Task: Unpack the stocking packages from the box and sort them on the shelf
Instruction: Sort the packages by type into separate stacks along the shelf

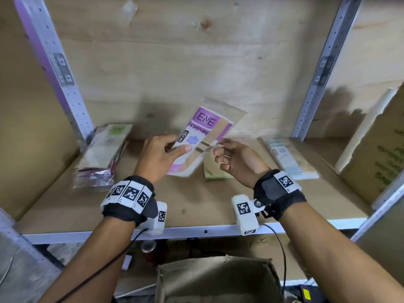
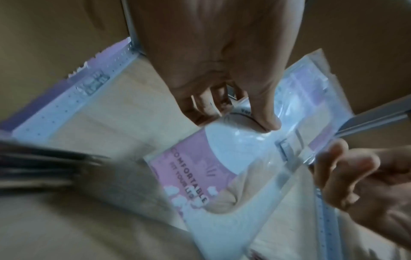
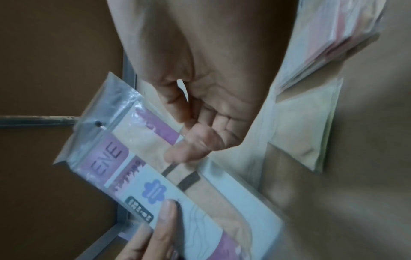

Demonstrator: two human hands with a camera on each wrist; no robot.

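Open cardboard box (image 1: 216,278) sits nearest the head camera, below the shelf edge between the forearms; its contents are not readable from here. Above it, both hands are raised over the shelf board (image 1: 196,206). Left hand (image 1: 160,157) grips the purple stocking package (image 1: 204,136) by its left long edge, thumb across the printed front, fingers behind; the left wrist view confirms the thumb pressed on the clear wrap. Right hand (image 1: 236,159) has fingers curled, and the right wrist view shows its thumb (image 3: 189,149) on the package's front at the right edge, so it looks like a light pinch, steadying rather than carrying. The package is held tilted, front toward the face, clear of the board; judgement: held this way to read the colour and label before choosing a pile. Piles already on the shelf: a thick stack at the left (image 1: 102,154) leaning by the upright, a green-edged package (image 1: 215,171) just beneath the right hand, and a pale blue package (image 1: 288,158) to the right. The piles lie apart, seemingly by colour. Surface is bare brown board with a white metal front rail (image 1: 196,231), perforated uprights either side, and a plywood back panel. A printed carton (image 1: 376,154) stands at far right.
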